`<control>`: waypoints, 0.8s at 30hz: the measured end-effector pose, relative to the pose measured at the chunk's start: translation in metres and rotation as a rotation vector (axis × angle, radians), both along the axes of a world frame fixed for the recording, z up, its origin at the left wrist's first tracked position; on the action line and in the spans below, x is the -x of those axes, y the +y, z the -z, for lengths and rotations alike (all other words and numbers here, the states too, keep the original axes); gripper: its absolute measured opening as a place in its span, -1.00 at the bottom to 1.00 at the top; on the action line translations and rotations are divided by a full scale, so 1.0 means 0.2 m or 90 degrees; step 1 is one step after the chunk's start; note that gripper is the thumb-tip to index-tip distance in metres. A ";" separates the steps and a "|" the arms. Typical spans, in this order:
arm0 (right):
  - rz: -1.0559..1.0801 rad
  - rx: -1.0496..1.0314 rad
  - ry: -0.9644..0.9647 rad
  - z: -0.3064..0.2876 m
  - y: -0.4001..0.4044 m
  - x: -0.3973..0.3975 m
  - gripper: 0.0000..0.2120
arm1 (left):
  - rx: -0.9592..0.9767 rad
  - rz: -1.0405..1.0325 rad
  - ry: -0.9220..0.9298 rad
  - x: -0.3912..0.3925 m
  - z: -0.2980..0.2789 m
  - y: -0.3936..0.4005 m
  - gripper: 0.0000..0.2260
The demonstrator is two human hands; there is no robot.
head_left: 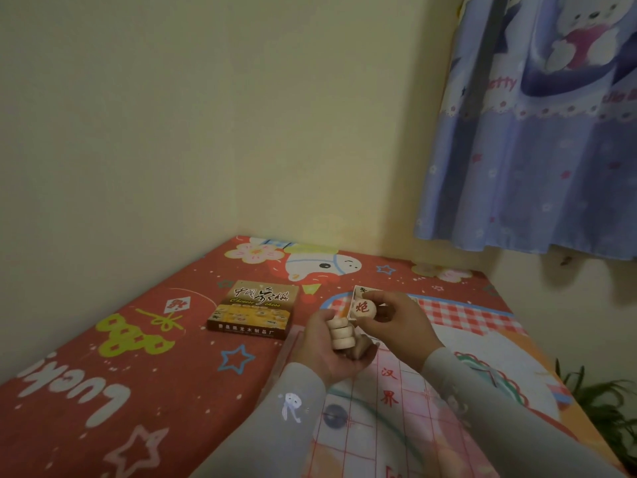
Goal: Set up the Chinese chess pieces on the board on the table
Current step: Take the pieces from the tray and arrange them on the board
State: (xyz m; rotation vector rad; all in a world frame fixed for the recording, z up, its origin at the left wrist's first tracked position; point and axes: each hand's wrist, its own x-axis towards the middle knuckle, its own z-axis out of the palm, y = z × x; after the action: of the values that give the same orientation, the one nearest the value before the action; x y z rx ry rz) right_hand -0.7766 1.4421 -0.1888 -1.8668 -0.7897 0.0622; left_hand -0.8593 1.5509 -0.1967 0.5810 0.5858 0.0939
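The right hand [396, 320] pinches a round wooden Chinese chess piece [364, 308] between thumb and fingers, its face turned toward the camera and showing the red character 炮. Behind that piece, just past the fingertips, stands the open tray of the piece box [358, 292], tilted up on edge, with a small dark character visible near its top corner; what it reads cannot be made out.

The left hand [327, 343] is cupped palm-up, fingers curled round a stack of plain-sided wooden discs [341, 334], with a few more loose pieces lying in the palm below the stack. Their faces are turned away, so no characters can be read. The held 炮 piece sits just above and to the right of this stack, close to the left fingertips.

Under both wrists lies the thin chess board sheet [406, 419], a red grid on pale ground, with the red characters 汉界 printed just below the right wrist. No pieces stand on it.

To the left of the left hand, well apart, rests the box lid [255, 308], printed 中國象棋 and "Chinese chess", with a line of small characters along its near edge. The red cartoon tablecloth [103, 391] carries the word "Lucky", seen upside down.
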 end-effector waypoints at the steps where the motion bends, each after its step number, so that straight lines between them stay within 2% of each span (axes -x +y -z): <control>1: 0.005 -0.004 -0.002 0.00 -0.01 0.00 -0.67 | 0.010 0.000 -0.001 0.00 0.01 0.01 -0.50; 6: 0.041 0.015 0.004 0.03 -0.14 -0.06 -0.74 | 0.007 -0.038 -0.021 -0.06 0.16 0.06 -0.82; 10: 0.122 0.103 -0.054 0.14 -0.29 -0.14 -0.64 | 0.025 -0.013 -0.038 -0.06 0.19 0.10 -0.83; 13: 0.148 0.168 -0.099 0.21 -0.41 -0.19 -0.74 | 0.010 -0.006 -0.014 -0.03 0.17 0.09 -0.83; 15: 0.180 0.196 -0.092 0.26 -0.49 -0.22 -0.76 | 0.011 -0.005 -0.015 -0.04 0.18 0.09 -0.76; 21: 0.294 0.246 -0.064 0.34 -0.73 -0.23 -0.65 | 0.009 0.001 -0.039 -0.06 0.20 0.01 -0.68; 24: 0.305 0.252 -0.063 0.36 -0.82 -0.23 -0.71 | 0.018 0.011 -0.043 -0.09 0.21 -0.01 -0.70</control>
State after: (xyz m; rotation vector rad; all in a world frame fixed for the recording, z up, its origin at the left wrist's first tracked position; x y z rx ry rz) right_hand -0.7308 1.2784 -0.2609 -2.4080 -0.3923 -0.1909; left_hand -0.8423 1.5488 -0.2396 0.5526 0.5156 0.0892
